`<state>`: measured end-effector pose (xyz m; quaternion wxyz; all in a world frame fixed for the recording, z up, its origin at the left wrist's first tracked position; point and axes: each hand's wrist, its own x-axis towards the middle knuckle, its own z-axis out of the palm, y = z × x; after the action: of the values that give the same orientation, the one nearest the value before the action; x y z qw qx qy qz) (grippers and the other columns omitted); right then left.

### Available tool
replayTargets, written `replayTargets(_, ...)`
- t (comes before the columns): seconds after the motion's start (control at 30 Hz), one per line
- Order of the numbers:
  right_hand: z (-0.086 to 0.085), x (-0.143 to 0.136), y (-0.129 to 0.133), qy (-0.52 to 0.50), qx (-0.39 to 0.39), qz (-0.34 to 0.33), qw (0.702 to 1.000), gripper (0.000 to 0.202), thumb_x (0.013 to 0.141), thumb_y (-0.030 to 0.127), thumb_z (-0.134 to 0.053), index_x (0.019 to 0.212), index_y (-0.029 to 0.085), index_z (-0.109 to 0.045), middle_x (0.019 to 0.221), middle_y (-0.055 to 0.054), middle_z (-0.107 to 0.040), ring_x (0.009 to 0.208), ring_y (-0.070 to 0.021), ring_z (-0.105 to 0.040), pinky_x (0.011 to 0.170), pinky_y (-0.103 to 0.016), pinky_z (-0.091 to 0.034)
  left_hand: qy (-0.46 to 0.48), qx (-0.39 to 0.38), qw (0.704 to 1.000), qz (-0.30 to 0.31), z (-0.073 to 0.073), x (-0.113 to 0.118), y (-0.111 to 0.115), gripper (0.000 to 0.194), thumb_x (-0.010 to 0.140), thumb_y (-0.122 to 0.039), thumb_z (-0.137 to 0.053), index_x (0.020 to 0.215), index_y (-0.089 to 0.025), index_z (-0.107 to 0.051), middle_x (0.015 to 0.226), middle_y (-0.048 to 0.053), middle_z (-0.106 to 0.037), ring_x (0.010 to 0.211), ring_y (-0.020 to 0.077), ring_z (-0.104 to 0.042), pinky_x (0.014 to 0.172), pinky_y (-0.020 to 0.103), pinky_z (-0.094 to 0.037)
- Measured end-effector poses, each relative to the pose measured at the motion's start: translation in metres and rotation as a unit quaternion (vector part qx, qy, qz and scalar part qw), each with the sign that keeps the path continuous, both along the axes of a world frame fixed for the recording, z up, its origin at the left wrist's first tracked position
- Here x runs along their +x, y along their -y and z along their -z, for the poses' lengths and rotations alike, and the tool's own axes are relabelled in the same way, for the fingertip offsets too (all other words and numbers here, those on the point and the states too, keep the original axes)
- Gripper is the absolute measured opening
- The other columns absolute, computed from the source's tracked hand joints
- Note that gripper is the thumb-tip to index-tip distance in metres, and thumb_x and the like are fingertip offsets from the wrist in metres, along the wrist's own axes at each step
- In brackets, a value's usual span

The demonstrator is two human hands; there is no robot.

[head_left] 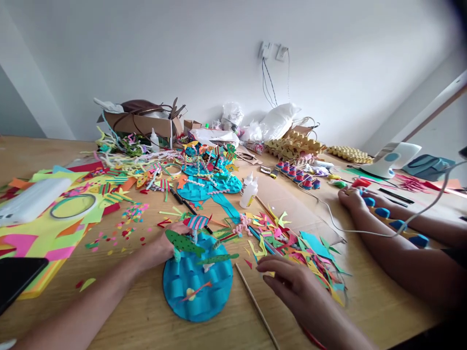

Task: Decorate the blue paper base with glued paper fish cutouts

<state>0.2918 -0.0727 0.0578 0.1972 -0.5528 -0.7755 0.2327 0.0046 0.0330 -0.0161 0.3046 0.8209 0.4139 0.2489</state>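
Note:
A round blue board (204, 304) with raised, wavy blue paper lies on the table in front of me. A green spotted paper fish (184, 244), a striped pink-and-blue paper fish (198, 222) and a small orange paper piece (197, 290) stand or lie on it. My left hand (168, 243) is at the board's far left edge, beside the green fish. Its fingertips are mostly hidden behind that fish, so its grip does not show. Right of the board, my right hand (290, 279) hovers near colourful paper scraps (310, 257), fingers loosely stretched and holding nothing visible.
A wooden stick (255, 301) lies between the board and my right hand. Glue bottles (249, 194) stand beyond, near another decorated blue board (193, 190). At left are a tape roll (73, 206) and a phone (20, 277). A co-worker's hands (352, 199) hold a painted egg-carton strip (382, 213).

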Motion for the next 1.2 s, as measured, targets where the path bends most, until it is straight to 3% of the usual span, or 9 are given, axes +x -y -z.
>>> replayTargets(0.1, -0.002, 0.004, -0.029, 0.008, -0.034, 0.016, 0.999, 0.021, 0.079, 0.021, -0.047, 0.088, 0.019, -0.066, 0.08, -0.004, -0.066, 0.062, -0.0136, -0.058, 0.057, -0.024, -0.046, -0.039, 0.035, 0.998, -0.034, -0.004, -0.001, 0.005, 0.016, 0.072, -0.022, -0.05, 0.072, -0.018, -0.066, 0.074, 0.003, -0.066, 0.068, 0.018, -0.058, 0.063, 0.025, -0.044)
replayTargets(0.23, -0.001, 0.0, -0.064, -0.041, -0.085, 0.007, 0.996, 0.021, 0.078, 0.023, -0.048, 0.089, 0.019, -0.066, 0.064, 0.001, -0.062, 0.055, -0.0121, -0.055, 0.05, -0.021, -0.042, -0.056, 0.067, 0.996, -0.035, -0.007, -0.002, 0.01, 0.019, 0.075, -0.024, -0.051, 0.083, -0.019, -0.067, 0.082, 0.005, -0.067, 0.075, 0.0194, -0.059, 0.069, 0.026, -0.045)
replayTargets(0.4, 0.001, -0.026, -0.1, -0.118, -0.15, -0.05, 0.98, 0.02, 0.073, 0.016, -0.052, 0.088, 0.018, -0.066, 0.07, 0.001, -0.064, 0.055, -0.009, -0.056, 0.051, -0.019, -0.043, -0.087, 0.085, 0.991, -0.054, 0.007, -0.01, 0.008, 0.019, 0.076, -0.026, -0.051, 0.086, -0.022, -0.067, 0.078, 0.003, -0.065, 0.073, 0.0193, -0.058, 0.067, 0.029, -0.047)
replayTargets(0.57, 0.004, -0.052, -0.124, -0.163, -0.178, -0.101, 0.965, 0.039, 0.069, 0.014, -0.059, 0.107, 0.018, -0.062, 0.098, -0.002, -0.065, 0.056, -0.0062, -0.053, 0.052, -0.018, -0.044, -0.087, 0.095, 0.99, -0.051, 0.011, -0.011, 0.006, 0.018, 0.076, -0.028, -0.052, 0.079, -0.021, -0.068, 0.078, 0.004, -0.065, 0.073, 0.0198, -0.059, 0.067, 0.029, -0.048)
replayTargets(0.77, 0.004, -0.067, -0.135, -0.178, -0.127, -0.231, 0.948, 0.04, 0.068, 0.021, -0.068, 0.108, 0.018, -0.063, 0.097, -0.001, -0.066, 0.083, -0.0116, -0.058, 0.068, -0.019, -0.044, -0.075, 0.092, 0.992, -0.033, 0.003, -0.006, 0.005, 0.019, 0.075, -0.029, -0.052, 0.08, -0.02, -0.068, 0.082, 0.006, -0.066, 0.077, 0.0202, -0.06, 0.069, 0.03, -0.049)
replayTargets(0.87, 0.001, -0.077, -0.135, -0.178, -0.156, -0.27, 0.933, 0.033, 0.073, 0.022, -0.064, 0.106, 0.015, -0.064, 0.091, -0.001, -0.067, 0.08, -0.0121, -0.059, 0.068, -0.019, -0.045, -0.06, 0.093, 0.994, -0.028, 0.003, -0.006, 0.005, 0.019, 0.075, -0.028, -0.052, 0.082, -0.02, -0.067, 0.085, 0.006, -0.066, 0.08, 0.0205, -0.06, 0.071, 0.031, -0.048)
replayTargets(1.03, -0.006, -0.086, -0.132, -0.129, -0.122, -0.282, 0.943, 0.025, 0.079, 0.019, -0.057, 0.1, 0.016, -0.068, 0.083, 0.001, -0.068, 0.076, -0.0117, -0.059, 0.066, -0.018, -0.044, -0.037, 0.087, 0.995, 0.0, -0.001, -0.005, 0.005, 0.02, 0.076, -0.024, -0.05, 0.086, -0.017, -0.066, 0.091, 0.007, -0.067, 0.086, 0.0216, -0.059, 0.08, 0.033, -0.046)
replayTargets(1.2, -0.011, -0.089, -0.134, -0.077, -0.098, -0.308, 0.943, 0.023, 0.08, 0.022, -0.055, 0.098, 0.016, -0.069, 0.079, 0.002, -0.067, 0.072, -0.0104, -0.058, 0.063, -0.017, -0.042, -0.028, 0.034, 0.999, -0.008, -0.009, -0.001, 0.006, 0.018, 0.073, -0.024, -0.05, 0.083, -0.017, -0.064, 0.087, 0.005, -0.065, 0.08, 0.0206, -0.058, 0.073, 0.031, -0.046)
